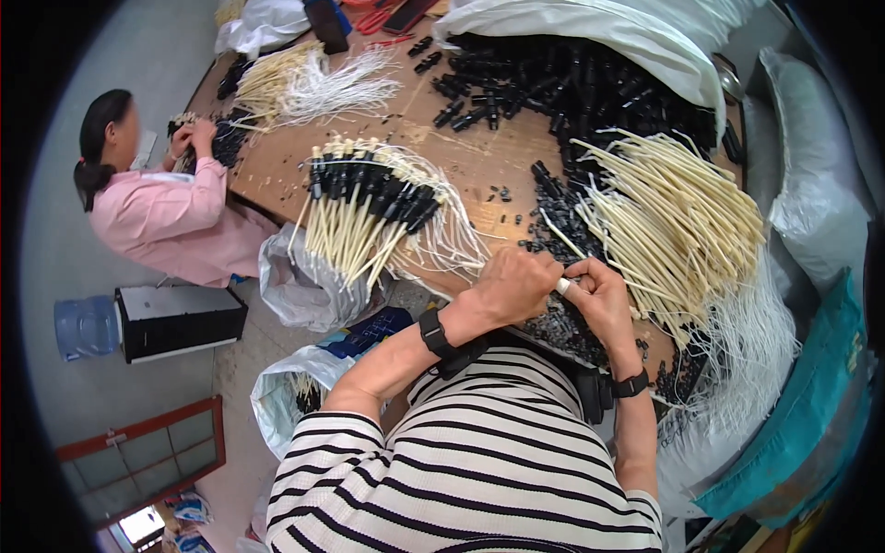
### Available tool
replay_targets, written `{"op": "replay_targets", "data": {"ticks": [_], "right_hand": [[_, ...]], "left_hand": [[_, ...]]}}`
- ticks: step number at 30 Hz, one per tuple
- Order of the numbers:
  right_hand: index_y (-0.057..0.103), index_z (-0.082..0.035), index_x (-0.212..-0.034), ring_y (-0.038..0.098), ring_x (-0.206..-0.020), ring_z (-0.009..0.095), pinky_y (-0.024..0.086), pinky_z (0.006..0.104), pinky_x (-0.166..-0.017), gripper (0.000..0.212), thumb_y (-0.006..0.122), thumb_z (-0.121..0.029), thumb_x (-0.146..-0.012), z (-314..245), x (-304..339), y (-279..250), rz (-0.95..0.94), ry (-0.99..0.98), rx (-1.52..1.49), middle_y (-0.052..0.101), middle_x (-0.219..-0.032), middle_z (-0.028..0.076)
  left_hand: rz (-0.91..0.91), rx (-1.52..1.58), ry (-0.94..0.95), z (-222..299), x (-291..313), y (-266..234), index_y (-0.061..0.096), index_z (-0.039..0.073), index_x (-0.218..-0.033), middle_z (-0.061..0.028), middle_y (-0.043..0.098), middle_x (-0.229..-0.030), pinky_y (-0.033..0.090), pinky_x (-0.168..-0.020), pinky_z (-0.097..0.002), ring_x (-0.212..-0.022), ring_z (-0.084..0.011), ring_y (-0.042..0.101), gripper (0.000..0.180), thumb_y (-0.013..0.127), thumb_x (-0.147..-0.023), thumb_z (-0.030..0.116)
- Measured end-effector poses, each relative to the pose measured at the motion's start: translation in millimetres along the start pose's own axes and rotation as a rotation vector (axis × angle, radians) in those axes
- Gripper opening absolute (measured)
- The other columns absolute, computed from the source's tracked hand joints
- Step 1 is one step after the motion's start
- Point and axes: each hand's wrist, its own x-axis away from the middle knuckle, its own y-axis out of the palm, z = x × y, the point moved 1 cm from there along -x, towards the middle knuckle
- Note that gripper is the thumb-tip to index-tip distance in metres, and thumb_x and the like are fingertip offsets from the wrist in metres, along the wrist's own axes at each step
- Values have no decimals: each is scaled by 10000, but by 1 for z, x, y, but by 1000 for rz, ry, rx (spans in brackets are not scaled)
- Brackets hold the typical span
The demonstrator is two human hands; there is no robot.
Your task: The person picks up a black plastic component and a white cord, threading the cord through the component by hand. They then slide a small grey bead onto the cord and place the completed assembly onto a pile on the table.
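My left hand (519, 284) is closed in a fist near the table's front edge. Beside it, my right hand (601, 300) is pinched. Between the two shows a short white piece (561, 287); whether it is held or wrapped round a finger is unclear. A cream stick (562, 232) slants up and left from my right fingers; I cannot tell if they grip it. Just right lies a big heap of cream sticks (678, 217) with white strings (742, 336). Left of my hands, a bunch of sticks fitted with black sleeves (369, 198) hangs over the table edge.
Small black parts (562, 332) litter the wooden table (442, 138). At the back, black connectors (590, 92) spill from a white sack (590, 28). Another person (166, 203) in pink works at the left. Plastic bags (309, 276) hang below the edge; full sacks (816, 166) stand right.
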Motion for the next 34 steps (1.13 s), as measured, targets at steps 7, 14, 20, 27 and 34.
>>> {"op": "replay_targets", "data": {"ticks": [7,14,20,27,34], "right_hand": [[638,-38,-1166,587,-711,79,443,202,-560,324,637,14,-846,-32,6,9,410,-486,180,677,-920,57],[641,-20,-1094,636,-976,322,502,363,-843,366,733,-108,-751,-25,5,28,128,-590,578,647,-1098,151],[648,-57,-830,613,-719,324,468,419,-611,88,697,-78,-760,3,10,-20,398,-334,769,604,-811,106],[551,-50,-740,558,-717,347,419,431,-684,110,631,-54,-665,16,11,-33,427,-306,960,569,-764,132],[616,-75,-942,620,-791,321,441,433,-768,192,650,-133,-762,8,16,-39,348,-207,578,648,-852,156]], "left_hand": [[718,-75,-87,-71,39,-52,633,100,-792,-66,599,-723,422,-683,-389,-701,-270,586,152,625,-650,48],[844,-748,-603,-142,66,-92,639,79,-1065,-68,638,-1057,323,-1007,-452,-1092,-266,535,389,658,-678,111],[470,221,-88,-86,-17,-27,668,85,-1078,-104,648,-1112,466,-939,-386,-1075,-310,576,396,591,-703,-20],[243,52,-195,-100,-88,17,650,106,-1056,-99,636,-982,491,-851,-409,-959,-319,601,370,644,-703,-3],[366,1194,-453,-102,-44,7,609,71,-1004,-51,631,-876,535,-742,-205,-777,-123,642,194,579,-822,7]]}}
